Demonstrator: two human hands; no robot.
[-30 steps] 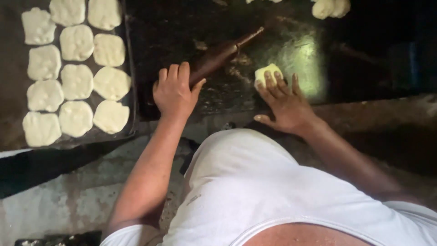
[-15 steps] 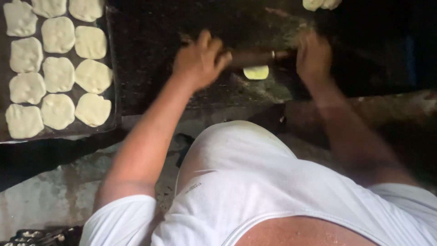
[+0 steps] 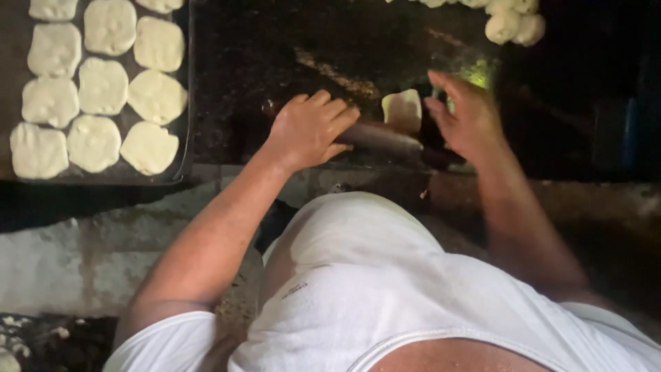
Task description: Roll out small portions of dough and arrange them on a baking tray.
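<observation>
The left hand point(image 3: 310, 127) lies palm down on the left part of a dark wooden rolling pin point(image 3: 381, 136), with the fingers stretched over it and pointing to the right; it presses on the pin more than it closes around it. The right hand point(image 3: 465, 117) is at the right end of the same pin, with the fingers spread and half open; if the palm really touches the pin I cannot tell, because that end is in shadow. The rolling pin lies almost level from left to right on a dark work surface point(image 3: 261, 62), near the edge closest to the person. A small flat piece of pale dough point(image 3: 403, 109) lies just on the far side of the pin, between the two hands, and its near edge seems to go under the pin. At the far right of the surface there is a small heap of dough balls point(image 3: 513, 21), well apart from the hands. To the left stands a dark tray point(image 3: 184, 138) with flattened dough pieces point(image 3: 103, 89) set in rows, close to each other. The person wears a white sleeveless shirt point(image 3: 385, 289), which fills the near part of the view.
</observation>
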